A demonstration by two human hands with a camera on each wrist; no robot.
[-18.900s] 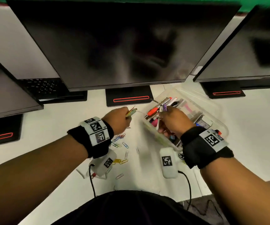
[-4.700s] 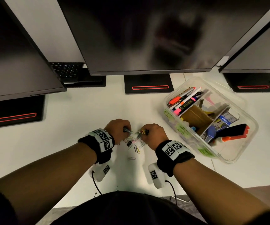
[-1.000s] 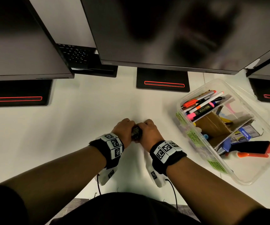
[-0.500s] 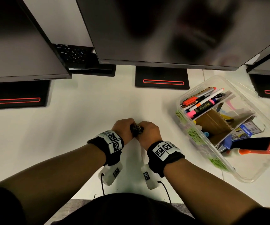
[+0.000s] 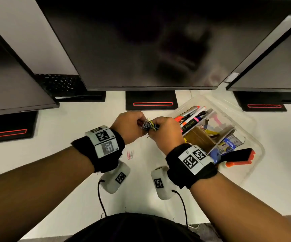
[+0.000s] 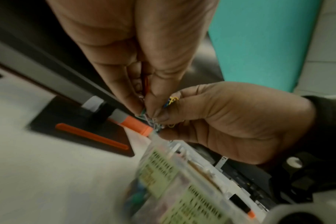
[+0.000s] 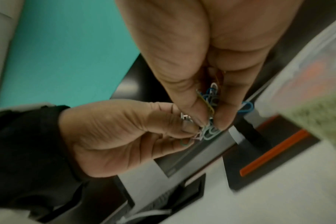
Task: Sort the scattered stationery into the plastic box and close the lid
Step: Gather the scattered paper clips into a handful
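White desk (image 5: 71, 130), dark monitors (image 5: 141, 41), seemingly teal wall (image 6: 259, 37)

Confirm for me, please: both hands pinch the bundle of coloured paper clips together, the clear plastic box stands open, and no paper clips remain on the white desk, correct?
Not quite. The head view shows two pink paper clips lying on the white desk, below the left hand. The rest holds: the left hand and right hand pinch the bundle of coloured paper clips, and the clear plastic box stands open.

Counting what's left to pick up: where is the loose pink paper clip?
In the head view, the pink paper clip lies on the white desk, just right of the left wrist's black band.
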